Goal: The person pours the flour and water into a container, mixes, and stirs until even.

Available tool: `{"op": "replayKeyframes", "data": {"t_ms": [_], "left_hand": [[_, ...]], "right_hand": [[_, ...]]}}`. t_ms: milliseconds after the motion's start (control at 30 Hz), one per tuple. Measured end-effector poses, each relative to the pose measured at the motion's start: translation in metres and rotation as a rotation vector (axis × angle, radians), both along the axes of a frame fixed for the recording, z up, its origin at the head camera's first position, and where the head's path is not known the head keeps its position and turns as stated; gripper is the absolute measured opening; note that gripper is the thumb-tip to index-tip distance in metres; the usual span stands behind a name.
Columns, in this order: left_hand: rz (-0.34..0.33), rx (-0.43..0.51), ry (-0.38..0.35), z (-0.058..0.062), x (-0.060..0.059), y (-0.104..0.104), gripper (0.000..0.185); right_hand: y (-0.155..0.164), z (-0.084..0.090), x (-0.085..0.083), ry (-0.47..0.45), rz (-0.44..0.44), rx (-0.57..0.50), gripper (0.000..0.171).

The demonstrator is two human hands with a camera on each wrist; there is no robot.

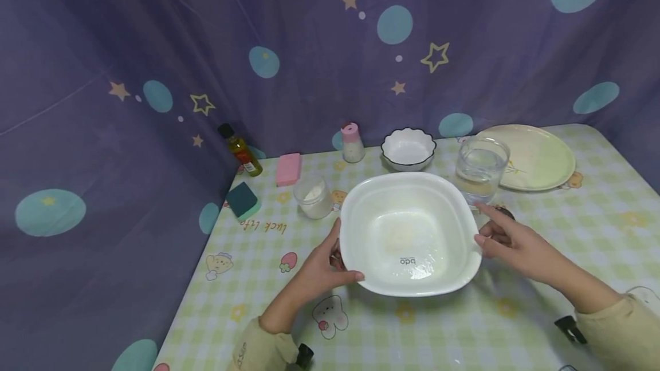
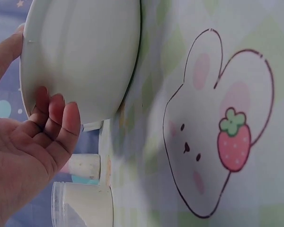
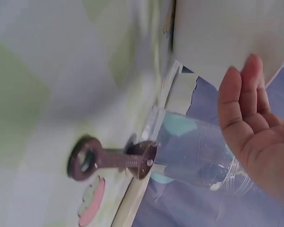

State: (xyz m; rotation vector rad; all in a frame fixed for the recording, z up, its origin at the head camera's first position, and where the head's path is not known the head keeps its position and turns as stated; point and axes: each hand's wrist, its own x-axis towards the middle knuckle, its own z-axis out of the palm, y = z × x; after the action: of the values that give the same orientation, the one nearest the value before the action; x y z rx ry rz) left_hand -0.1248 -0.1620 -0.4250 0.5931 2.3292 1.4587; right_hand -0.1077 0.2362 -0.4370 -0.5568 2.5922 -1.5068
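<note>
The big white bowl [image 1: 409, 232] is sat mid-table. Its near-left rim is held by the left hand [image 1: 319, 271]; the right hand [image 1: 507, 242], fingers loose, is kept beside it. It looks light, smooth and slippery, so both rims are best gripped.

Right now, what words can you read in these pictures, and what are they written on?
"bdo", as it reads from the head view, on the inside bottom of the big white bowl.
"luck Life", orange letters seen upside down on the tablecloth; the second word is not clear.
The label on the oil bottle is too small to read.
Nothing else has words.
</note>
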Motion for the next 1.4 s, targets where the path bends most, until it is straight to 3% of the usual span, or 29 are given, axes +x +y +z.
{"op": "replayKeyframes", "data": {"t_ms": [167, 400, 533, 767, 1100, 1400], "left_hand": [[0.011, 0.007, 0.009, -0.011, -0.003, -0.003, 0.113], [0.007, 0.005, 0.037, -0.011, -0.002, -0.004, 0.113], [0.011, -0.002, 0.036, -0.010, -0.002, -0.003, 0.113], [0.009, -0.002, 0.027, -0.010, -0.002, -0.003, 0.113], [0.014, -0.003, 0.029, -0.014, -0.003, -0.003, 0.113], [0.005, 0.002, 0.043, -0.012, -0.002, -0.004, 0.113]], "right_hand": [[0.010, 0.006, -0.009, 0.019, -0.069, 0.000, 0.061], [0.028, 0.016, -0.023, -0.054, -0.203, -0.003, 0.063], [0.037, 0.018, -0.033, -0.007, -0.282, 0.005, 0.062], [0.045, 0.018, -0.052, -0.052, -0.403, 0.085, 0.079], [0.046, 0.002, -0.079, -0.109, -0.343, 0.074, 0.100], [0.044, -0.008, -0.093, -0.149, -0.265, 0.011, 0.102]]}}
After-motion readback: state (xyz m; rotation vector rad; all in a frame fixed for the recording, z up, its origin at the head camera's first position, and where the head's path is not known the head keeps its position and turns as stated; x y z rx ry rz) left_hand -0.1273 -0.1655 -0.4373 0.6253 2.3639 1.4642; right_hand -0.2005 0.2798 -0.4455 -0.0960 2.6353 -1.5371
